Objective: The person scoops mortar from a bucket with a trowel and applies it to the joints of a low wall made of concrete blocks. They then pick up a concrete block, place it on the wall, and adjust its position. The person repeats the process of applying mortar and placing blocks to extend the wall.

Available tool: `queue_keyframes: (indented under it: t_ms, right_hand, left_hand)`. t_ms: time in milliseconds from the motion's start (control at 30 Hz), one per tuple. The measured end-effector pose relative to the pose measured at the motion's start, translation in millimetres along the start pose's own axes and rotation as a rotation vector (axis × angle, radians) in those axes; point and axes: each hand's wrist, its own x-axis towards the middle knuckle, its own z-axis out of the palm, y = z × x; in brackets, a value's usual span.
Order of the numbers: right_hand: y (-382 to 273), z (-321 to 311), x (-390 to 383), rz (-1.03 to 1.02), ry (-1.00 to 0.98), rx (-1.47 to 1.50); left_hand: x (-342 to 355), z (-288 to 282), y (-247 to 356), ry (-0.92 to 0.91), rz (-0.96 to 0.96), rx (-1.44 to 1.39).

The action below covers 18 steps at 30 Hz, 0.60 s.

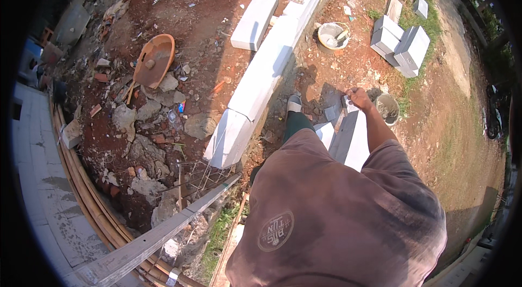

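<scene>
My right hand (359, 99) is closed at the far end of a long pale block (356, 143), beside my right foot's side of the wall. Its fingers curl around something light and small that I cannot make out. A smaller white block piece (324, 133) lies left of the long block. My left hand does not show; my shirt (337, 216) covers the lower middle of the view. A grey bucket (387, 108) stands just right of my right hand. To the left runs a low wall of white blocks (266, 72), with my shoe (294, 104) beside it.
A loose white block (255, 22) leans by the wall. Beyond stand a mortar bucket (333, 36) and stacked blocks (410, 50). An orange basin (154, 61) sits among rubble at left. A wooden plank (157, 232) and bamboo poles (89, 194) lie at lower left.
</scene>
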Motion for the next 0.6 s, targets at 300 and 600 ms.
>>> queue_keyframes:
  t_ms: [300, 600]
  right_hand:
    - [129, -37, -73, 0.527, -0.054, -0.177]
    - [113, -74, 72, 0.44, -0.095, -0.265]
  left_hand:
    - [63, 36, 79, -0.015, 0.119, 0.073]
    - [44, 123, 196, -0.166, 0.214, 0.351]
